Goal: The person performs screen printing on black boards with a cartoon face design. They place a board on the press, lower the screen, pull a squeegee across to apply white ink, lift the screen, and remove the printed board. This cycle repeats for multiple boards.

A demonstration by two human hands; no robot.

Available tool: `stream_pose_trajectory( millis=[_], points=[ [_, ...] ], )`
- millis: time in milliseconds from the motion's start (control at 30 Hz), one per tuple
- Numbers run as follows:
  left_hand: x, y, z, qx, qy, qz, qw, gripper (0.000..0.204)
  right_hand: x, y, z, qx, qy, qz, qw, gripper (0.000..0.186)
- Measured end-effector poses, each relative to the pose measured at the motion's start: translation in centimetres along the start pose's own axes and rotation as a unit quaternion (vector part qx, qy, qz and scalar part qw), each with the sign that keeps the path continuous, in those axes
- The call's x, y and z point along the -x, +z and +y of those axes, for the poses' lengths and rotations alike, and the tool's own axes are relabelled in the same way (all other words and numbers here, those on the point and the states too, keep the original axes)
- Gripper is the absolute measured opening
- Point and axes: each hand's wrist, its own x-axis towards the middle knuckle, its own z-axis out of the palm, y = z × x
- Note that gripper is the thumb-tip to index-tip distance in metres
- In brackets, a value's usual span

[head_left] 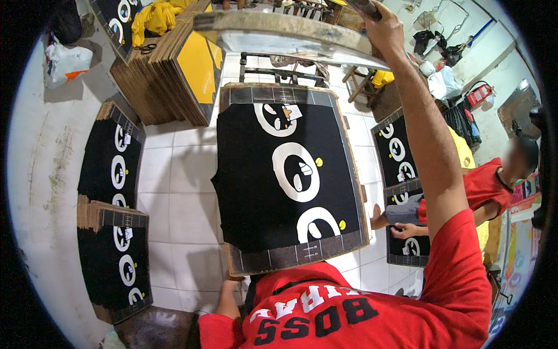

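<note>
A board (325,256) covered with black fabric (250,174) lies in front of me. Large white rings with drop shapes and small yellow marks are printed down the fabric's right half. My right arm reaches far up, and my right hand (385,29) is closed round a dark bar (366,8) at the top edge. Just beside that hand, a wood-edged frame (279,24) is raised on edge beyond the board's far end. My left hand (233,281) is at the board's near left corner; its fingers are mostly hidden.
Stacked boards with printed black fabric (102,168) stand along the left wall. A tall stack of brown boards (157,81) carries yellow cloth (156,20) at the far left. On the right, a person in red (485,189) is beside more printed panels (401,154). White floor tiles (189,221) surround the board.
</note>
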Motion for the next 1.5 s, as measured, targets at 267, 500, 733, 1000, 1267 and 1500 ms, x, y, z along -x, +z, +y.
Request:
stream_pose_trajectory(
  millis=[267,500,733,1000,1267,1500],
  points=[
    [0.9,4.9,-2.4,-0.351,-0.052,0.257,0.899,0.025,-2.3,-0.3,-0.7,-0.012,0.007,-0.018,1.000,0.044],
    [5.2,-12.9,19.8,-0.317,0.034,0.488,0.813,0.030,-3.0,0.5,0.2,0.023,-0.019,0.023,0.999,0.051],
    [20.4,-30.2,27.2,-0.285,0.039,0.585,0.758,0.032,-0.8,0.3,-2.4,0.011,-0.023,0.046,0.999,0.044],
    [41.2,-45.6,21.7,-0.019,0.265,0.639,0.722,0.036,-3.8,3.3,1.5,0.108,-0.067,0.087,0.988,0.046],
    [30.1,-32.0,14.3,0.132,0.138,0.614,0.766,0.027,-8.1,4.8,7.3,0.063,0.005,0.004,0.998,0.056],
    [19.3,-16.2,12.0,0.186,0.086,0.480,0.853,0.030,-6.9,3.7,5.1,0.084,-0.010,0.006,0.996,0.052]
  ],
)
